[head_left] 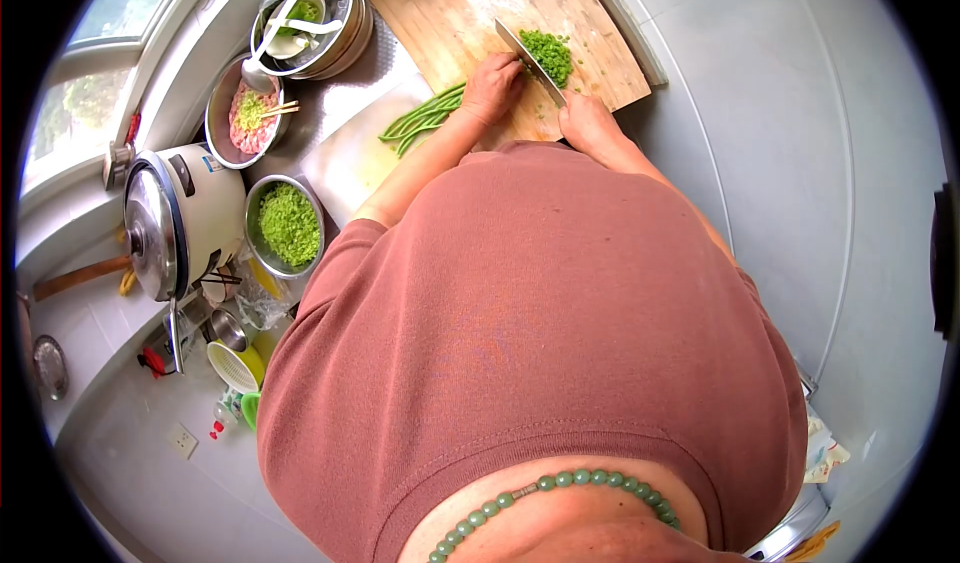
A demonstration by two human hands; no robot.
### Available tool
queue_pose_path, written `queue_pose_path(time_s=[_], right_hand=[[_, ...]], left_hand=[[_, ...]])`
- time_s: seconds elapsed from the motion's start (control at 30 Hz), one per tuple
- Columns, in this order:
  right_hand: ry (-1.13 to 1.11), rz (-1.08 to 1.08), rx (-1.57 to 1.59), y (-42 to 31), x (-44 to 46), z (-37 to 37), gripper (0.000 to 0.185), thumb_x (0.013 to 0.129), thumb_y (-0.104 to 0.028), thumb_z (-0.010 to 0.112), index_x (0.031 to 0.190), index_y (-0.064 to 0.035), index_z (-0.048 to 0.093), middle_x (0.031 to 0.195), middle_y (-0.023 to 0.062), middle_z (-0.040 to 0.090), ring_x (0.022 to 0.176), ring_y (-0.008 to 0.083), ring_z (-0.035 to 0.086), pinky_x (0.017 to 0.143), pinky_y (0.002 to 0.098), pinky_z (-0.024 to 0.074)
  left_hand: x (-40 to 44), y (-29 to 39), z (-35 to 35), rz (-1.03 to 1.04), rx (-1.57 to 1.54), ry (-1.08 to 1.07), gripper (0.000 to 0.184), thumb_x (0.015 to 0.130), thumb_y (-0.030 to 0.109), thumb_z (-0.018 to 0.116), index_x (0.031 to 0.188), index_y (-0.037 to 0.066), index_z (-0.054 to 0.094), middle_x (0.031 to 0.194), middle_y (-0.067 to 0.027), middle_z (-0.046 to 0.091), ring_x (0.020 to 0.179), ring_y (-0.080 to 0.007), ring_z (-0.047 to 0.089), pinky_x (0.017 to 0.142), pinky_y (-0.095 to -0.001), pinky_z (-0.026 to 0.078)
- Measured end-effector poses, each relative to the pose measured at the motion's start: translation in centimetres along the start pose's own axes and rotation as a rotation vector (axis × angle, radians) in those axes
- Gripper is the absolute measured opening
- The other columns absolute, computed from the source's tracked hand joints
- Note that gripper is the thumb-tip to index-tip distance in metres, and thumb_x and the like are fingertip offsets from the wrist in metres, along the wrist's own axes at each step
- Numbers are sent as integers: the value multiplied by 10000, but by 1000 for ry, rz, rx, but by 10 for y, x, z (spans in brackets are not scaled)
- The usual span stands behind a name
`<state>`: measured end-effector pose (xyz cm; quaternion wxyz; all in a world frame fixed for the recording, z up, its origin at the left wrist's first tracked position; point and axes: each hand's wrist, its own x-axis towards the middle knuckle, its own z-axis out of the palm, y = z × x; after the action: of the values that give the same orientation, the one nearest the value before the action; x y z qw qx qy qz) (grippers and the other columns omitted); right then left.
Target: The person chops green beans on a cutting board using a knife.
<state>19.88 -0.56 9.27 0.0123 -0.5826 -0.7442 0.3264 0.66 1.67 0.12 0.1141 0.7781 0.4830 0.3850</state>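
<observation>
A kitchen knife (530, 63) stands on edge over a wooden cutting board (440, 23), its handle gripped in my right hand (590, 121). My left hand (492, 88) is closed over long green beans (425, 118) right beside the blade. The beans' uncut lengths trail out behind my wrist, past the board's edge. On the blade's other side lies a small heap of finely chopped green pieces (548, 56). Part of the beans under my left fingers is hidden.
To the left stand a bowl of chopped greens (322, 228), a bowl of pinkish mince (215, 128) with chopsticks, and stacked bowls (362, 28) with a ladle. A white rice cooker (215, 198) with a lid sits by the window. A yellow strainer (235, 366) lies lower left.
</observation>
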Motion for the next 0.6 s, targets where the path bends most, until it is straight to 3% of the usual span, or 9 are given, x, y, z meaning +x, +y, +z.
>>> queue_pose_path(time_s=[0.37,0.6], right_hand=[[17,-26,-35,-1,34,15,238,820,-109,505,940,49,637,863,303,639,853,442,633,759,497,506],[1,-6,-40,6,36,19,259,824,-124,508,997,28,626,891,289,645,869,433,631,762,495,506]], left_hand=[[0,-2,1,18,5,-16,216,694,53,665,907,47,624,981,-126,613,909,-319,578,806,-394,491],[2,10,-12,-24,-11,-46,281,672,78,707,932,53,602,1016,-125,575,938,-331,544,814,-401,474]])
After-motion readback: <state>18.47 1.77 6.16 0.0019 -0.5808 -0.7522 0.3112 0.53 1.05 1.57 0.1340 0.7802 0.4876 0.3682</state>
